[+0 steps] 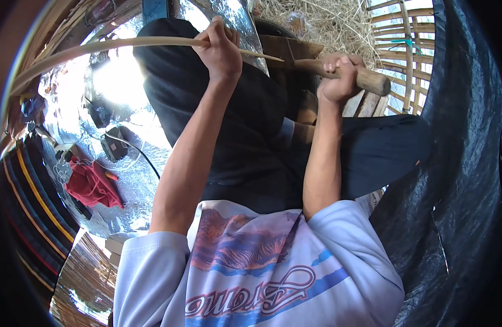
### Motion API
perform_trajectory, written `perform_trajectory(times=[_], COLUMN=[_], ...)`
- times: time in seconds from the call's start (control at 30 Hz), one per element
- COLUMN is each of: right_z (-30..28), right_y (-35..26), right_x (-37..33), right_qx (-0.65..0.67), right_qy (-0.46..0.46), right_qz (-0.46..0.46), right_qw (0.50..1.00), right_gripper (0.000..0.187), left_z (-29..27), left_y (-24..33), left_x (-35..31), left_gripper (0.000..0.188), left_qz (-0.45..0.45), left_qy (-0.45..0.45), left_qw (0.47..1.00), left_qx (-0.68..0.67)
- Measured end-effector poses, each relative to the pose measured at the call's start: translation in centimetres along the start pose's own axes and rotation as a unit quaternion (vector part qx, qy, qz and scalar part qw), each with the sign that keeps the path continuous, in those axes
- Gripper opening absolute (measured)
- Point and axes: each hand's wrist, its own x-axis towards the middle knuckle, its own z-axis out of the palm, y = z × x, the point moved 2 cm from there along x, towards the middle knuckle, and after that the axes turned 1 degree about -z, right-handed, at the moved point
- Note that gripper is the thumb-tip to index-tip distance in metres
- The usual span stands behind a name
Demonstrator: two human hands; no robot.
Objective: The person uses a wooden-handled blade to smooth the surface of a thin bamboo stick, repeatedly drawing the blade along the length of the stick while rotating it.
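A long pale strip (pixel 126 42), like split bamboo, bends across the upper left and tapers to a thin tip past my left hand (pixel 219 46). The fingers of that hand are closed around it, above my dark-trousered knee. My right hand (pixel 341 76) is wrapped round the thick handle of what looks like a wooden-handled knife (pixel 375 82). Its rounded butt points right, and its narrow end reaches left near the strip's tip. The blade is hard to make out against the brown wooden piece (pixel 305 48) behind it.
Dry straw or shavings (pixel 316 22) lie ahead, beside a slatted bamboo frame (pixel 406 60). Dark sheeting (pixel 452 191) covers the right side. On shiny foil-like sheeting at left are a red cloth (pixel 93 182), a black adapter (pixel 115 144) and a cable (pixel 147 155).
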Motion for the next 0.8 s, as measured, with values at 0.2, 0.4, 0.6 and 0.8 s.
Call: perform_trajectory(times=[0.2,0.4,0.6,0.8], right_z=[-1.1,0.3,1.0,0.6], right_y=[3.1,3.2,-0.1,2.8], right_x=[-0.8,-1.9,-0.4,-1.9], right_qx=[-0.003,-0.128,-0.021,-0.16], right_qy=[0.003,-0.03,-0.046,-0.1], right_qz=[0.031,0.008,-0.001,0.0], right_qw=[0.999,0.991,0.999,0.982], right_gripper=[0.006,0.01,0.011,0.006], left_z=[-0.1,0.3,0.3,0.3], left_y=[-0.3,0.1,-0.5,-0.1], left_x=[-0.1,0.4,0.0,-0.2], left_gripper=[0.043,0.044,0.042,0.04], left_qz=[-0.009,0.016,-0.001,0.002], left_qy=[-0.003,-0.029,-0.01,0.011], left_qw=[1.0,0.999,0.999,1.0], left_qx=[-0.016,0.016,-0.03,0.022])
